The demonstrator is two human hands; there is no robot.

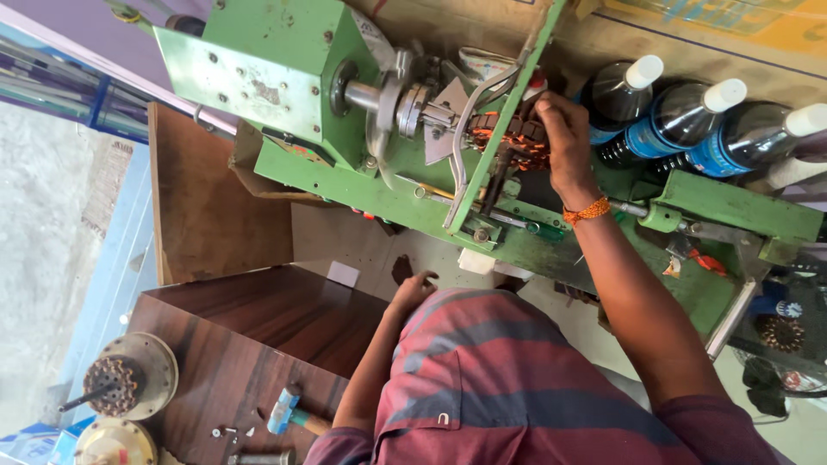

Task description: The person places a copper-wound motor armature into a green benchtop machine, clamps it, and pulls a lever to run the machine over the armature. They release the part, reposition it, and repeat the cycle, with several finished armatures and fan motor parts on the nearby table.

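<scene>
A: We have our right hand (564,138) on the copper-wound stator (510,142), fingers curled over its right edge, clasping it where it sits on the green winding machine (345,172).

B: And the left hand (413,288)?

A: Loose and empty, resting at about seven o'clock from the stator, well apart, near the brown wooden table (250,344).

B: So the right is the nearer hand by far.

A: Yes. The stator lies at nine o'clock from our palm, and its long axis runs with the machine's steel shaft (366,95), toward ten o'clock.

B: What lies beyond?

A: Dark bottles with white caps (680,120) at three o'clock; a blue-headed hammer (289,415) down at seven.
</scene>
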